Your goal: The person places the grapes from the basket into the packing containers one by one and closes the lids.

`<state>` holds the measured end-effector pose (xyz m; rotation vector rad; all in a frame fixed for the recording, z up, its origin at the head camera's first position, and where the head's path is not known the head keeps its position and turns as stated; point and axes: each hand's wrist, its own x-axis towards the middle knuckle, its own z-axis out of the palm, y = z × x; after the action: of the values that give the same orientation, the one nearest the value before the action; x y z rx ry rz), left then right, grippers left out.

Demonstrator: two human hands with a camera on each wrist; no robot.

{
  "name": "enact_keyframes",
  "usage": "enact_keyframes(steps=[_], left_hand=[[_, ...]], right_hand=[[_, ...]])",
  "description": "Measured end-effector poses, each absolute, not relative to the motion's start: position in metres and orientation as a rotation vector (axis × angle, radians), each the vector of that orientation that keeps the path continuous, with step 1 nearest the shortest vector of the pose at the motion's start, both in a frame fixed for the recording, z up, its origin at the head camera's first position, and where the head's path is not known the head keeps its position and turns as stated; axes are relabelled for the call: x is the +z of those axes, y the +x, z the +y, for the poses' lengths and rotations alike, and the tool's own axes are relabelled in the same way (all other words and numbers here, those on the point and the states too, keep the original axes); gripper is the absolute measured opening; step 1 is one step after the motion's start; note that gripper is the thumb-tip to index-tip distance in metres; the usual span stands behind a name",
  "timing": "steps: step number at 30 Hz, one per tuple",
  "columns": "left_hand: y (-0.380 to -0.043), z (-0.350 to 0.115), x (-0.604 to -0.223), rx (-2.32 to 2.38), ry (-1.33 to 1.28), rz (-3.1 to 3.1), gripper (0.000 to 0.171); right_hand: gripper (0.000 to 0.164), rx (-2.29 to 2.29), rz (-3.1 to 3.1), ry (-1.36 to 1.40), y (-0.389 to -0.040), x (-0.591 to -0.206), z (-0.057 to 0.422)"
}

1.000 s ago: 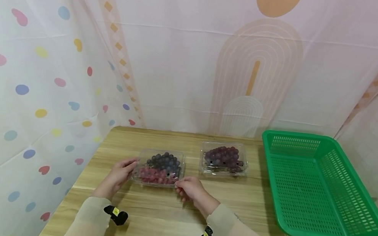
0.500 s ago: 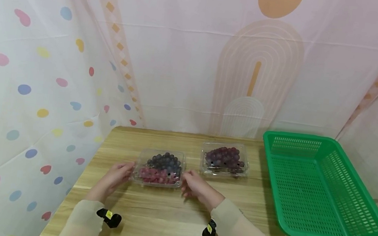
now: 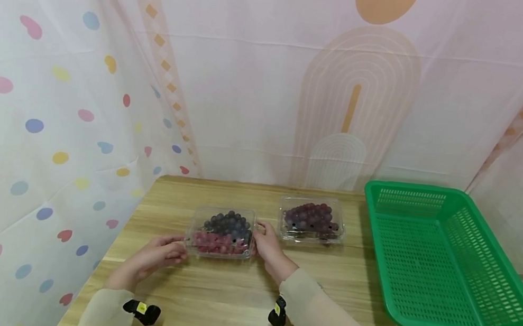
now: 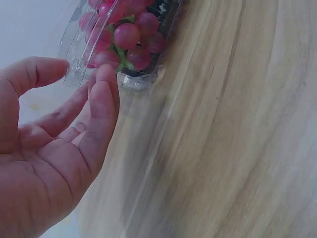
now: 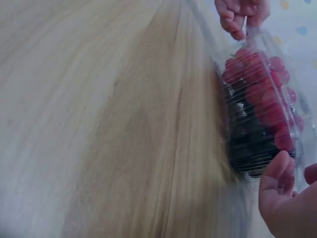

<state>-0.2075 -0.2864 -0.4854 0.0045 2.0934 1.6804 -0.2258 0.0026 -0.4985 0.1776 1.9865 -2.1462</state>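
Observation:
A clear plastic clamshell box [image 3: 222, 229] lies on the wooden table, with dark grapes [image 3: 229, 222] toward the back and pink-red grapes [image 3: 217, 243] along its front. My left hand [image 3: 156, 255] is at the box's front left corner. In the left wrist view its thumb tip meets the plastic edge while the loosely bent fingers reach the corner, a gap between them. My right hand [image 3: 271, 249] is at the right side; in the right wrist view the bent fingertips [image 5: 278, 161] and thumb stand either side of the box's edge. Part of that thumb is cut off by the frame.
Behind and to the right sits a second clear box [image 3: 309, 237] of purple-red grapes [image 3: 310, 216]. A large green plastic basket [image 3: 428, 265] with slotted walls stands on the right of the table [image 3: 208, 306]. Patterned cloth [image 3: 248, 103] hangs at the back and left.
My right hand has shifted from the front right corner farther back along the box's right side. My left hand has slid forward toward me, to the front left corner. The box stays in place.

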Motion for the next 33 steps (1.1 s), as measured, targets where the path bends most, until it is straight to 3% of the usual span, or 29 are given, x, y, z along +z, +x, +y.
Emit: enact_keyframes(steps=[11,33], left_hand=[[-0.204,-0.276,-0.484,1.707,-0.137,2.195,0.049],[-0.218,-0.263,-0.478,1.805,-0.248,2.284,0.040]], right_hand=[[0.048,-2.124,2.119,0.176,-0.224,-0.494,-0.003],[0.052,-2.094,2.158,0.211,-0.243,-0.486,-0.006]])
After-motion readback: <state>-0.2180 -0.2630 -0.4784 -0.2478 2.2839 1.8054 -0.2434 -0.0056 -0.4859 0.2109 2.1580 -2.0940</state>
